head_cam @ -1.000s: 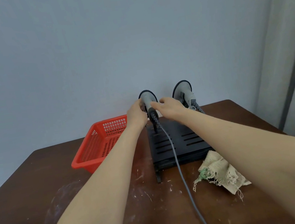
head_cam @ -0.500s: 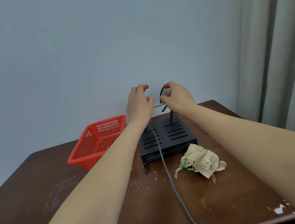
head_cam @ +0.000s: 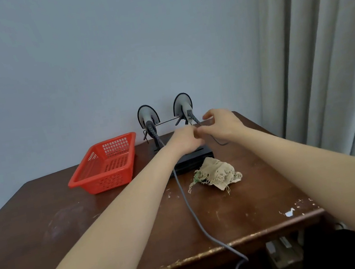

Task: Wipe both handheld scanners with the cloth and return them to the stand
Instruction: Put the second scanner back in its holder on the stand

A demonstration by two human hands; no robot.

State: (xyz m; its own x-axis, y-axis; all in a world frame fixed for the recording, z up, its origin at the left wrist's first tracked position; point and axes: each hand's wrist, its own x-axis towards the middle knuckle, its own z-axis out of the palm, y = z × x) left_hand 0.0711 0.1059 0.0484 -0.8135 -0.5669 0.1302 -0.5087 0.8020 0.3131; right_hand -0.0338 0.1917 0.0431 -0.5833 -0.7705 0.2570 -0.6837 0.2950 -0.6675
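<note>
Two grey handheld scanners rest upright on the black wire stand (head_cam: 195, 156) at the back of the table, the left scanner (head_cam: 148, 118) and the right scanner (head_cam: 183, 106). Neither hand touches a scanner body. My right hand (head_cam: 223, 124) is just in front of the right scanner and pinches its thin black cable (head_cam: 220, 143). My left hand (head_cam: 184, 140) hovers over the stand's base with fingers curled, touching the right hand's thumb; its fingertips are hidden. A frayed beige cloth (head_cam: 216, 173) lies crumpled on the table in front of the stand.
A red plastic basket (head_cam: 106, 165) stands left of the stand. The left scanner's grey cable (head_cam: 191, 211) runs across the brown table (head_cam: 71, 234) and drops over its front edge. Grey curtains (head_cam: 322, 51) hang on the right, with a wall behind.
Both hands have dropped from the scanner heads to just in front of the stand and come together at the right scanner's cable. Both scanners now show fully on the stand.
</note>
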